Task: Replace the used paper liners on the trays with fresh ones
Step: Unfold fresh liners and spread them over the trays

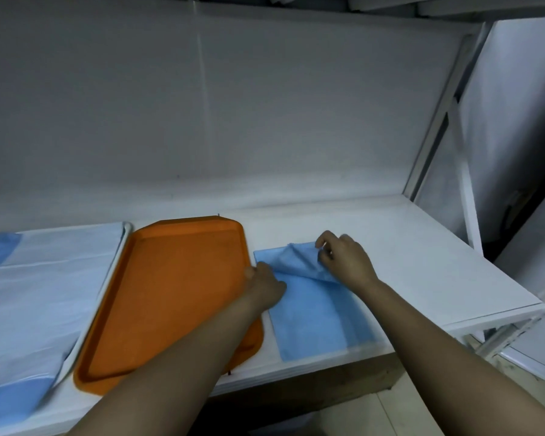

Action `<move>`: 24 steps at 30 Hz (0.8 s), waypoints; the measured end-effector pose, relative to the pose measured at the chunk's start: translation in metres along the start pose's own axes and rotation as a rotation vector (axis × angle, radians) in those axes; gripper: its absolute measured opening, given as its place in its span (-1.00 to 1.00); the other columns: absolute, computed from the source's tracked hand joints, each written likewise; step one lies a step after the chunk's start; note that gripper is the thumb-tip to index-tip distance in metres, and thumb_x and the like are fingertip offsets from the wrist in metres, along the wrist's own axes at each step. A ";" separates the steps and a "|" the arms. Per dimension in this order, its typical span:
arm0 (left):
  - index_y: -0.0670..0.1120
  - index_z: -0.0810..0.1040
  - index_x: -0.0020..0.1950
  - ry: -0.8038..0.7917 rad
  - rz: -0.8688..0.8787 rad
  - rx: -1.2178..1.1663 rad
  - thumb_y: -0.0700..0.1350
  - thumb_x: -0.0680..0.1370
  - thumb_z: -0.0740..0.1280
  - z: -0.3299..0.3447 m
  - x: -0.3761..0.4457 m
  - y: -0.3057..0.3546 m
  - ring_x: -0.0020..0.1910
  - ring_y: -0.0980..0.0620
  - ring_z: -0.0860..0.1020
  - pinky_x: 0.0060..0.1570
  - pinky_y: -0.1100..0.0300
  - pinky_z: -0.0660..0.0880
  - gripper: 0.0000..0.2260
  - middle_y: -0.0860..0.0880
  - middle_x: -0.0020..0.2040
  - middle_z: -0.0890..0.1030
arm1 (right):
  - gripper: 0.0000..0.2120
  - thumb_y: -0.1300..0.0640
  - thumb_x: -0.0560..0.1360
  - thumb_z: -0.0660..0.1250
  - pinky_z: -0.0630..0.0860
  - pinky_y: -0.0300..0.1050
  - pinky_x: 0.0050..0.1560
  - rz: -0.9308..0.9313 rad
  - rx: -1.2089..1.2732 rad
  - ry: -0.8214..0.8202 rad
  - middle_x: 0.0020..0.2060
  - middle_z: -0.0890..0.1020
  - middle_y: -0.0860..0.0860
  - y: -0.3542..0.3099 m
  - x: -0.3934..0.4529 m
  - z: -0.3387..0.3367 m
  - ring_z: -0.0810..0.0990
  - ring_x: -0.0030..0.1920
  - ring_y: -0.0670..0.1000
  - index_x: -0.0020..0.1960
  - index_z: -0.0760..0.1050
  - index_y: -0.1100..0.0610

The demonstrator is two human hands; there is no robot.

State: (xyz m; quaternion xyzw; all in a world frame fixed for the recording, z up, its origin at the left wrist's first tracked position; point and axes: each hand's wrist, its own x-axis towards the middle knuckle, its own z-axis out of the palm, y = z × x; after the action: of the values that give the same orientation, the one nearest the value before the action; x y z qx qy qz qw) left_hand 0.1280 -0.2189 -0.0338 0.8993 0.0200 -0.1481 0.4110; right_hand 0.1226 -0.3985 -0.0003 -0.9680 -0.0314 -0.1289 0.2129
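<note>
White shelf (406,247) against a white wall. A bare orange tray (170,287) lies left of centre; just to its right lies a blue liner (312,322). My right hand (343,259) pinches the liner's lifted far edge. My left hand (265,284) rests curled on its left edge, beside the tray. Far left, another liner (44,294) covers a white tray (114,256).

Hands on blue liner (312,313) (orange tray (177,294) beside)

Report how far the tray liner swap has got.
Done: the orange tray lies bare, no liner on it. In hand: both hands, left hand and right hand, work the top sheet of the blue liner stack beside it. Left: laying that sheet on the tray.
</note>
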 end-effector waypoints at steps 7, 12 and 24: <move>-0.07 0.24 0.45 0.131 0.284 -0.101 -0.20 0.42 0.45 -0.028 0.039 0.019 0.15 -0.11 0.54 0.05 0.12 0.54 -0.34 -0.13 0.36 0.38 | -0.87 0.26 0.44 0.29 0.35 -0.13 -0.39 -0.358 -0.339 0.228 -0.35 0.52 0.02 -0.031 0.053 -0.034 0.52 -0.15 0.10 -0.05 0.51 0.10; -0.12 0.39 -0.20 0.138 0.154 -0.357 -0.16 0.58 0.28 -0.040 0.068 0.033 -0.34 0.00 0.55 -0.45 0.22 0.39 -0.83 -0.10 -0.25 0.52 | -0.74 0.30 0.45 0.25 0.46 -0.10 -0.33 -0.306 -0.111 0.511 -0.04 0.61 0.01 -0.039 0.061 -0.034 0.59 -0.13 0.08 0.09 0.53 0.09; -0.17 0.33 0.35 0.191 0.058 -0.807 -0.30 0.57 0.24 -0.051 0.113 0.041 -0.23 0.02 0.53 -0.28 0.24 0.50 -0.65 -0.17 0.01 0.53 | -0.27 -0.33 0.49 0.09 0.05 0.14 0.46 0.132 -0.216 -0.471 0.54 0.03 -0.07 0.019 0.005 0.075 -0.03 0.54 0.03 0.54 0.00 -0.04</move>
State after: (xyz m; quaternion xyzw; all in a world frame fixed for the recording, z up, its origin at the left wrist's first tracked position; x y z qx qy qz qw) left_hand 0.2557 -0.2180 -0.0041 0.6758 0.0890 -0.0325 0.7310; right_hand 0.1471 -0.3838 -0.0725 -0.9884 -0.0029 0.1117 0.1032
